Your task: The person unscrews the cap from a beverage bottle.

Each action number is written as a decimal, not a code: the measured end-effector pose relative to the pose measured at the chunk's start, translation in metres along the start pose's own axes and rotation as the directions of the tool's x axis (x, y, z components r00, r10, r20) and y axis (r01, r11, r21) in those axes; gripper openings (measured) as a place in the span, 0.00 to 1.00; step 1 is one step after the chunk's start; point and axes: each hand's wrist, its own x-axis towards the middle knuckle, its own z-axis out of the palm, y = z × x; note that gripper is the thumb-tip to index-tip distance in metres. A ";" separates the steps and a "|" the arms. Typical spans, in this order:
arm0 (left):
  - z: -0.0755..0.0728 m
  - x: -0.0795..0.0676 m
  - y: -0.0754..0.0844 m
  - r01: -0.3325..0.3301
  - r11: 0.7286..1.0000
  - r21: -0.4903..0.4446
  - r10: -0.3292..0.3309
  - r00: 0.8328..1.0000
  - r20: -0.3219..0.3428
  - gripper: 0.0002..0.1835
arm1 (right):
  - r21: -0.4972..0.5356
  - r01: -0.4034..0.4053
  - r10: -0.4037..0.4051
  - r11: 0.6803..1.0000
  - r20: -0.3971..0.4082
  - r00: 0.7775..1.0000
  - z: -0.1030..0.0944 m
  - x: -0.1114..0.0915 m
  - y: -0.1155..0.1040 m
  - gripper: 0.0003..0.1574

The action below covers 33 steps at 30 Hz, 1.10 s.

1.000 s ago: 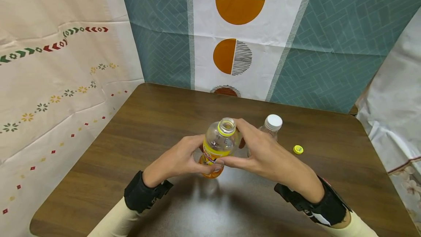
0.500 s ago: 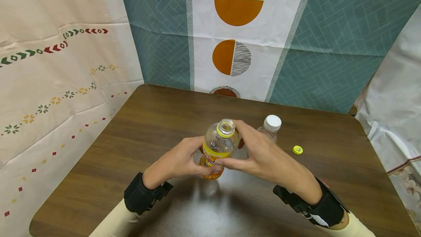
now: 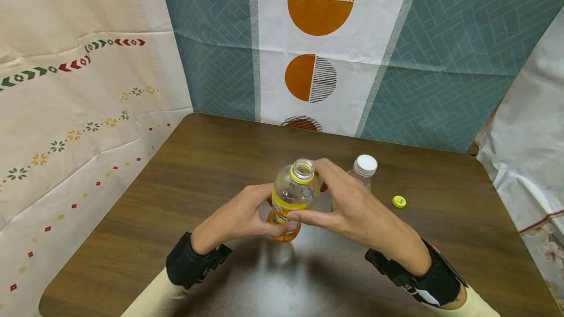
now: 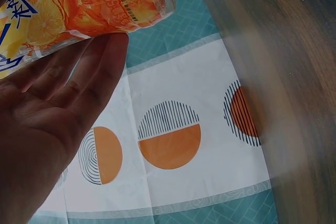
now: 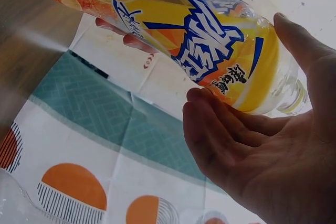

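Observation:
An uncapped clear plastic drink bottle (image 3: 295,190) with a yellow-and-orange label stands almost upright between both hands in the head view. Orange liquid shows near its base. My left hand (image 3: 240,214) holds its lower part, thumb across the front; its fingers pass behind the label in the left wrist view. Higher up, my right hand (image 3: 352,204) grips the bottle near the shoulder, with thumb and fingers on opposite sides. The right wrist view shows the bottle's label (image 5: 215,40) and open neck beside that hand. Whether the base touches the table cannot be told.
A second clear bottle with a white cap (image 3: 365,164) stands behind my right hand, partly hidden. A loose yellow cap (image 3: 399,201) lies on the brown wooden table (image 3: 211,155) to the right. Patterned cloths (image 3: 220,38) hang behind and beside the table.
The bottle's base has shifted very slightly toward me. Both hands keep their hold, and the yellow cap and white-capped bottle stay in place.

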 end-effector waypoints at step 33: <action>0.009 -0.007 -0.026 0.029 0.993 0.114 -0.042 0.994 0.105 0.36 | -0.057 -0.096 0.092 0.994 -0.064 0.994 -0.033 -0.029 0.009 0.38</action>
